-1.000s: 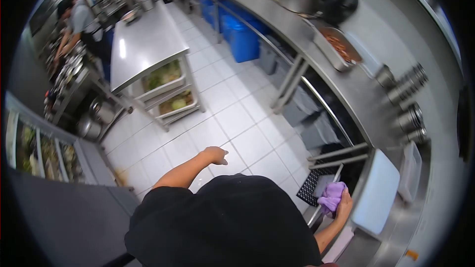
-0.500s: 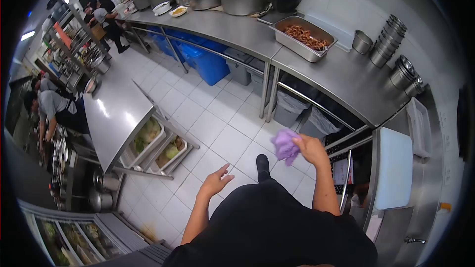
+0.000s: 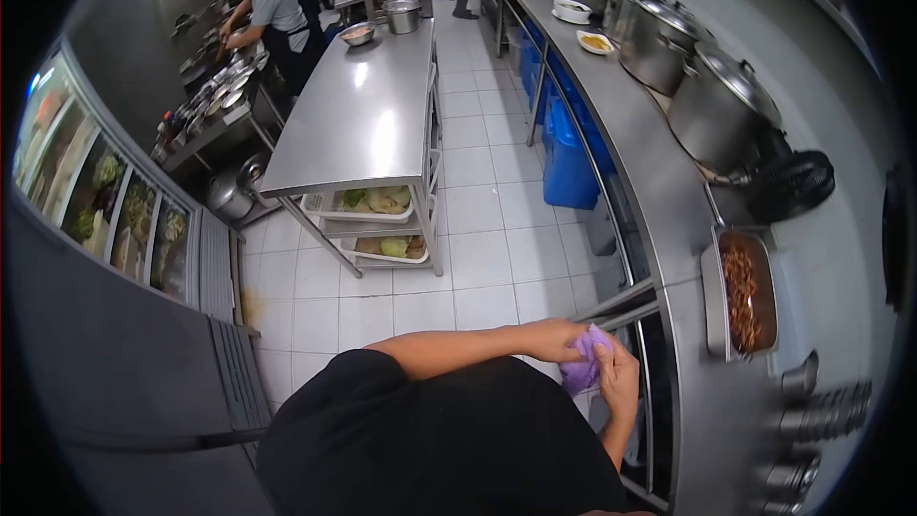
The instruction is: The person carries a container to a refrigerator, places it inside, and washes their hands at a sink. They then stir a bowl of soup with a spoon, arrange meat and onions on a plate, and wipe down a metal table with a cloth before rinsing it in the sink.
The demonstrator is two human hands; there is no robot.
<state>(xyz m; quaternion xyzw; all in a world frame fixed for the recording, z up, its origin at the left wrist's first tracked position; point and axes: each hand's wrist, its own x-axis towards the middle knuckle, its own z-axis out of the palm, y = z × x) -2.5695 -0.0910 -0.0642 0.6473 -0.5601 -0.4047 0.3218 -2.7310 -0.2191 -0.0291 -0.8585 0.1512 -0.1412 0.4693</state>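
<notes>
A crumpled purple cloth (image 3: 580, 375) is bunched between my two hands, low in front of my body and just left of the steel counter's edge. My left hand (image 3: 557, 339) reaches across from the left with its fingers closed on the cloth's upper left part. On the cloth's right side, my right hand (image 3: 619, 377) grips it, thumb near the top. Parts of the fingers are hidden in the folds.
A steel counter (image 3: 659, 220) on the right bears lidded pots (image 3: 716, 110), a black fan (image 3: 791, 186) and a tray of brown food (image 3: 740, 294). A steel table (image 3: 353, 115) stands ahead-left. A co-worker (image 3: 277, 14) is beyond it; a fridge (image 3: 124, 201) is at left.
The view has turned toward the right counter. My left hand, open and empty before, has come across to the cloth and closed on it beside my right hand.
</notes>
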